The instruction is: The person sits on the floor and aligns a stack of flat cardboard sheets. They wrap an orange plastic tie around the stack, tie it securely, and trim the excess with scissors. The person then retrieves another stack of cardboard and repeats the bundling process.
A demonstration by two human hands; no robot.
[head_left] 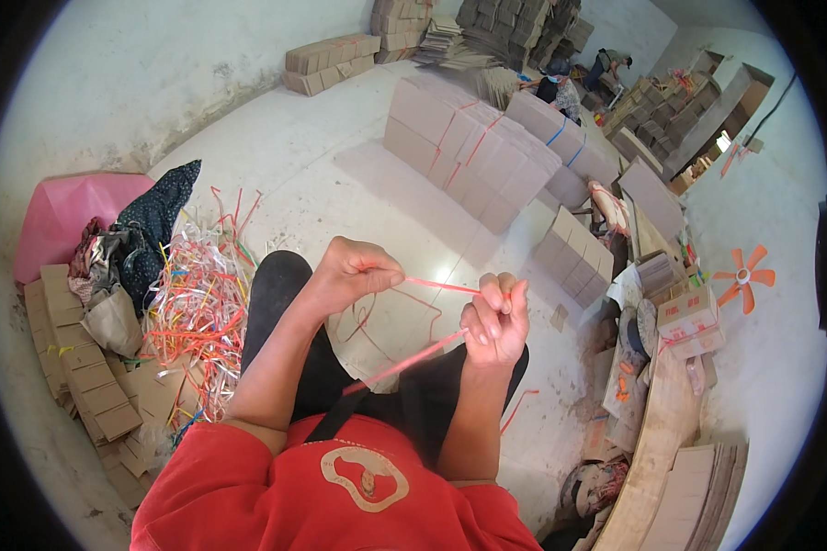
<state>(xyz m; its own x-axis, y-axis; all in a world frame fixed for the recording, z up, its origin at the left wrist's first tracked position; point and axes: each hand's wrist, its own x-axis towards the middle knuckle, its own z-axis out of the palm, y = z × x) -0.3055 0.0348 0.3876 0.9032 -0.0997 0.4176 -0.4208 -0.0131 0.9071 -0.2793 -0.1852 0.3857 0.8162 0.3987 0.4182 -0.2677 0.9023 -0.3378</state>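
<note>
Head view: left hand (363, 271) and right hand (496, 321) both pinch a red strap (439, 286), spanning between them, far side of the red shirt (280, 491). Another length runs near-left from the right hand. Hard pulling could make it slip; loose length could twist. Strap looks thin, narrow, pinkish red.

Pinkish-red strap (404, 363), red shirt (294, 500), orange fan (743, 275), light-dotted dark cloth (156, 234)
</note>
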